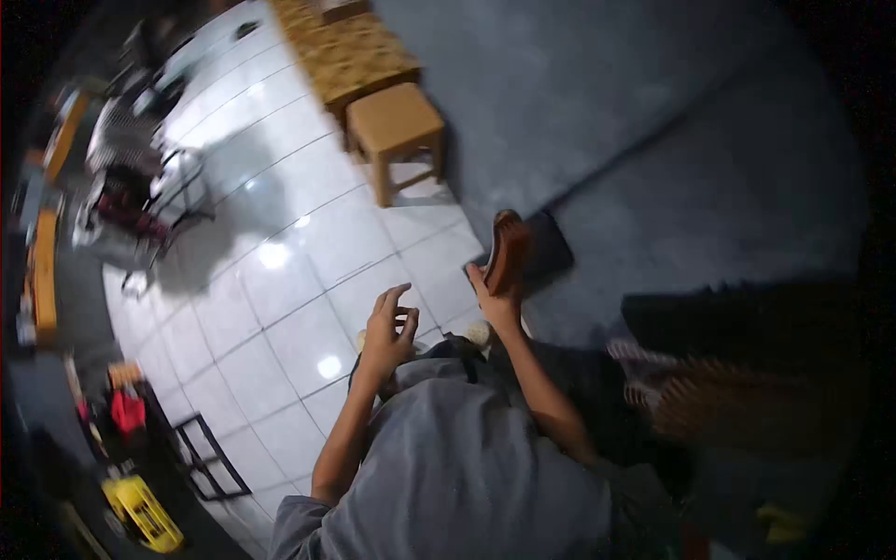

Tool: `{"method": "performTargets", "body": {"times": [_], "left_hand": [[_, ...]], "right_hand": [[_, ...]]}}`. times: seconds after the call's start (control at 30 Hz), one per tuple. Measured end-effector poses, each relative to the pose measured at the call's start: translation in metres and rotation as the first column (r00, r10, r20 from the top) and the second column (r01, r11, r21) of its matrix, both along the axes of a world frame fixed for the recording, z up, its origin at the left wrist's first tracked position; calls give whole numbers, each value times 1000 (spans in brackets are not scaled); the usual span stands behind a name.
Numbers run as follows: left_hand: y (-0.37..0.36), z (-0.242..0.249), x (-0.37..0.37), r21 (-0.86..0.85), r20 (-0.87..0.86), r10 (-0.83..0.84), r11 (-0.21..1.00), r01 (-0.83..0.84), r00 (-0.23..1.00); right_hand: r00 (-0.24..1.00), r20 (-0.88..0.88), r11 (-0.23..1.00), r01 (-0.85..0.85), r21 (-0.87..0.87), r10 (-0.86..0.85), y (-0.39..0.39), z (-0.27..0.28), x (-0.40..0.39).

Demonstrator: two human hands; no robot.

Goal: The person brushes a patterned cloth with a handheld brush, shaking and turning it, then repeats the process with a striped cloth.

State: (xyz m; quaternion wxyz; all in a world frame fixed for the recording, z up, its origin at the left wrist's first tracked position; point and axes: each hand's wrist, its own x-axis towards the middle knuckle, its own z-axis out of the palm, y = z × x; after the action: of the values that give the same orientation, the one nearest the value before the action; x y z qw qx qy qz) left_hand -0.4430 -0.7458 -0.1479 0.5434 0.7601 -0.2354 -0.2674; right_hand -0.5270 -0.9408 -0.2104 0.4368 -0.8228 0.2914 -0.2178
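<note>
My right hand (497, 301) is closed around the lower end of a brown shoe-shaped object (507, 252), which it holds upright; motion blur hides its finer detail. To the left, my left hand (387, 329) is raised over the tiled floor with its fingers apart and slightly curled, holding nothing. Behind the brown object, a dark flat item (551, 250) lies against the grey wall.
A tan stool (395, 121) stands ahead beside a gold-patterned table (359, 56). At the left are a stroller-like frame (135, 201), a black rectangular frame (213, 457) and a yellow object (143, 511). Striped cloth (653, 369) lies at the right.
</note>
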Motion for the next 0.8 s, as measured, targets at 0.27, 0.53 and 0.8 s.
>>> {"method": "performTargets", "body": {"times": [0.27,0.53,0.8], "left_hand": [[210,-13,66,15,85,536,842,-539,840],[324,-28,74,57,-9,913,408,-911,408],[363,-22,177,140,-81,937,348,-927,340]], "right_hand": [[904,-108,910,-404,97,413,175,21,163],[568,-192,590,-804,81,800,296,11,263],[432,-231,474,-863,175,872,377,6,408]]}}
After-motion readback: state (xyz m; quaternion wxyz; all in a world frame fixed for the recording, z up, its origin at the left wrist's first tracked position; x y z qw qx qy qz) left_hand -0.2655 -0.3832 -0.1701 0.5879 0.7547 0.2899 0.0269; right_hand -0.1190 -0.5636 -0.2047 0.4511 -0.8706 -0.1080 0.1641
